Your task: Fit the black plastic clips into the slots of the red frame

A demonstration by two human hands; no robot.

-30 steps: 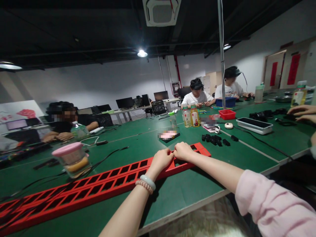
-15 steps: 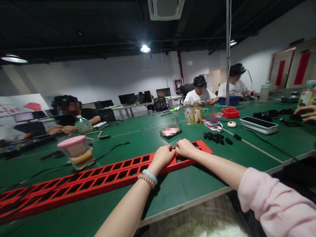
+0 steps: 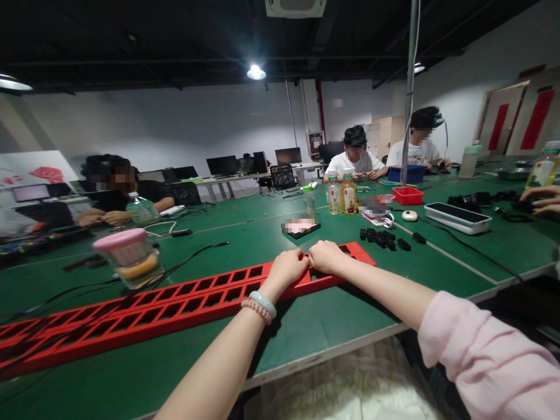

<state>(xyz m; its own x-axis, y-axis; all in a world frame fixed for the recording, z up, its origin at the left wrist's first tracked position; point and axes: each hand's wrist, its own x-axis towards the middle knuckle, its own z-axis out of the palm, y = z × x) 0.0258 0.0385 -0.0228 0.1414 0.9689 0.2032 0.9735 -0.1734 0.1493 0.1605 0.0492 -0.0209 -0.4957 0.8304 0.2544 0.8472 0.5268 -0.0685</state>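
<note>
A long red slotted frame with two rows of rectangular openings lies slantwise across the table in front of me. Over its right part, my left hand and my right hand meet, fingertips almost touching. Both have their fingers curled closed. Whatever is pinched between them is hidden by the fingers and too small to name. Small black blocks lie loose on the table just beyond the frame's right end. Behind my hands is a dark shallow box with a blurred top.
The green table also carries a pink-lidded jar at left, black cables crossing the frame, two drink bottles, a red tray and a white case. Co-workers sit opposite, and another person's hand shows at right.
My view has shifted slightly, so the table objects appear a little higher. Both hands stay closed at the same part of the red frame.
</note>
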